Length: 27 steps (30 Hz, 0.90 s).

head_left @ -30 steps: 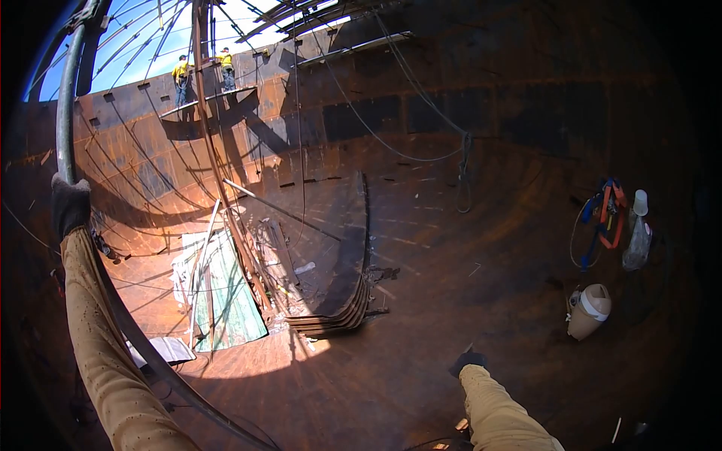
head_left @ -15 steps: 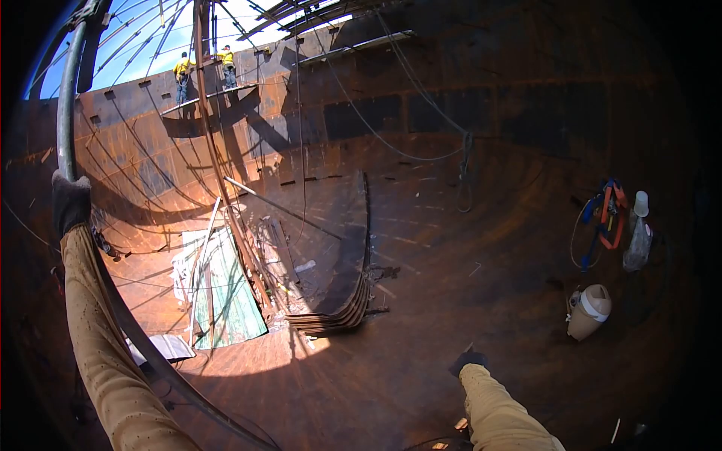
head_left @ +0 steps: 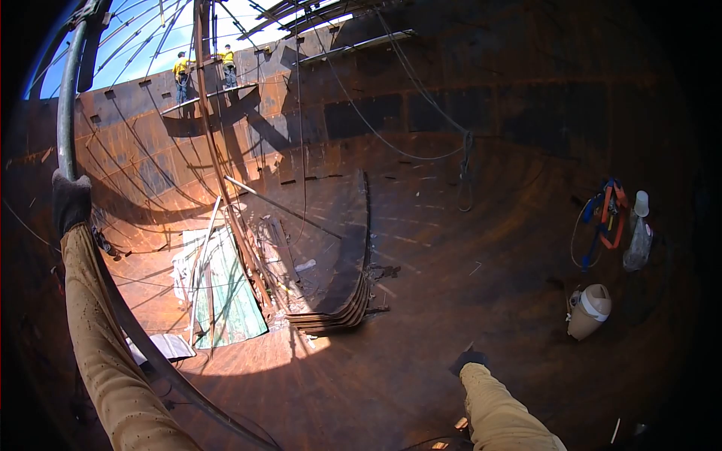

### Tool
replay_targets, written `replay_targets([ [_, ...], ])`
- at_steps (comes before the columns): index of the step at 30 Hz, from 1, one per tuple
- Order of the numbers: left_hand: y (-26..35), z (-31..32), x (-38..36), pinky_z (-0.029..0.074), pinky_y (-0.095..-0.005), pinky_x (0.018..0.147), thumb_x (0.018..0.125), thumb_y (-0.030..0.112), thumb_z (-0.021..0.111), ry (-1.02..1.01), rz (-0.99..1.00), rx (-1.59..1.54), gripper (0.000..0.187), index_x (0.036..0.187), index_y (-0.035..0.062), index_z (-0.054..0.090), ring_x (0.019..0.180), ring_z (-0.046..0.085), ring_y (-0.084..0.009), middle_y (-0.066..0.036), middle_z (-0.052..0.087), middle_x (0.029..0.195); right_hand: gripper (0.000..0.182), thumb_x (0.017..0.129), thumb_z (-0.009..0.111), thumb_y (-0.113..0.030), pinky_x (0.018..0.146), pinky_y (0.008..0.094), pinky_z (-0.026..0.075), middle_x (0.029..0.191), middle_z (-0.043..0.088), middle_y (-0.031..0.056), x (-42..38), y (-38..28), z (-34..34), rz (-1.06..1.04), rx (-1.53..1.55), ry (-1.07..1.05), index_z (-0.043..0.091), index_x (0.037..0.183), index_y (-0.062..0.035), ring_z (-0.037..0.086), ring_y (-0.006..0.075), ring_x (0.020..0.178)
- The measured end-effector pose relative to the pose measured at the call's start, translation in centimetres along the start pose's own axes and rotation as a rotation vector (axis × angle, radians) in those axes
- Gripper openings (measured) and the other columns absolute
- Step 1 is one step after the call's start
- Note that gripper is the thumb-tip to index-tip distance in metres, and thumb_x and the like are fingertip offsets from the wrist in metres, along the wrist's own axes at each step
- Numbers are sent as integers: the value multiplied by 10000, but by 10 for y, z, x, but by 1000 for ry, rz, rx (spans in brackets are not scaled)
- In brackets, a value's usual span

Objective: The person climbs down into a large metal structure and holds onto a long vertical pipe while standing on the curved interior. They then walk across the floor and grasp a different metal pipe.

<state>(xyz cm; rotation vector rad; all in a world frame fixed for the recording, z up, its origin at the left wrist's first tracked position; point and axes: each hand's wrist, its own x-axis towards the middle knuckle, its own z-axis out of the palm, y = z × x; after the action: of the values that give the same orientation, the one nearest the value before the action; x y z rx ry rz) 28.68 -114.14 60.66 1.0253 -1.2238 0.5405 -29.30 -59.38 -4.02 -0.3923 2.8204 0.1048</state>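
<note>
The curved pipe (head_left: 66, 113) rises on the person's left; its long axis sweeps from the floor below up past the left hand (head_left: 71, 201) toward the open sky. That gloved hand is wrapped closed around the pipe at arm's length, overhead. The right hand (head_left: 468, 361), also gloved, hangs low and well apart from the pipe, near the rusty wall (head_left: 466, 248); whether it is open or closed cannot be told. Farther off lie stacked curved plates (head_left: 338, 312), and two workers (head_left: 203, 71) stand on a high platform.
</note>
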Motion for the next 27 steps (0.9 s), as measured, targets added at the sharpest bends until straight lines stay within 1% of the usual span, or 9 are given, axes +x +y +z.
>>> replay_targets([
  [2,-2,1,1,510,-480,945,841,286,709,11,3,-4,568,1272,-49,552,1130,649,-451,-318,658,1181,1129,807,664,-654,1025,420,512,1405,626,150,-5,-1,-6,2,4,-13,237,1579,50,641,330,1236],
  [8,1,1,-1,513,-478,927,833,268,704,23,4,-21,548,1250,-53,555,1106,657,-451,-315,663,1149,1067,821,634,-672,1051,456,483,1425,615,136,17,1,14,-9,-32,-19,309,1571,15,623,318,1266],
  [11,5,-3,-3,514,-481,917,833,264,701,16,-4,-23,531,1235,-51,557,1094,658,-454,-316,664,1135,1028,831,615,-675,1063,471,467,1423,618,131,19,1,20,-1,-29,21,348,1563,-5,617,315,1276],
  [14,7,-4,-4,514,-484,913,836,265,700,8,-8,-21,525,1231,-50,558,1091,658,-456,-315,664,1130,1085,821,627,-683,1055,458,478,1421,619,133,15,0,13,-1,-42,-19,290,1577,19,624,318,1266],
  [17,4,-1,-3,514,-485,917,839,266,699,12,-2,-25,530,1241,-50,557,1096,657,-455,-314,664,1138,1152,806,650,-680,1041,443,493,1416,621,140,-1,0,-1,-3,-11,-7,216,1587,47,635,320,1248],
  [20,-1,3,-1,514,-482,923,839,263,698,39,4,-21,534,1249,-47,555,1105,656,-452,-312,663,1148,1192,795,674,-660,1027,433,507,1412,621,150,3,0,3,-11,-17,-4,161,1590,66,646,324,1231],
  [22,-3,8,0,514,-479,926,839,261,698,68,4,-9,534,1253,-45,555,1111,655,-447,-309,663,1153,1183,797,673,-651,1024,432,509,1413,620,154,3,0,1,-4,-2,-13,164,1589,65,647,322,1229],
  [27,-5,7,2,513,-474,921,836,252,698,23,8,-56,527,1246,-46,556,1098,659,-441,-301,664,1135,1157,802,660,-646,1023,428,511,1409,622,155,0,1,-1,-8,6,-16,185,1589,56,648,319,1228],
])
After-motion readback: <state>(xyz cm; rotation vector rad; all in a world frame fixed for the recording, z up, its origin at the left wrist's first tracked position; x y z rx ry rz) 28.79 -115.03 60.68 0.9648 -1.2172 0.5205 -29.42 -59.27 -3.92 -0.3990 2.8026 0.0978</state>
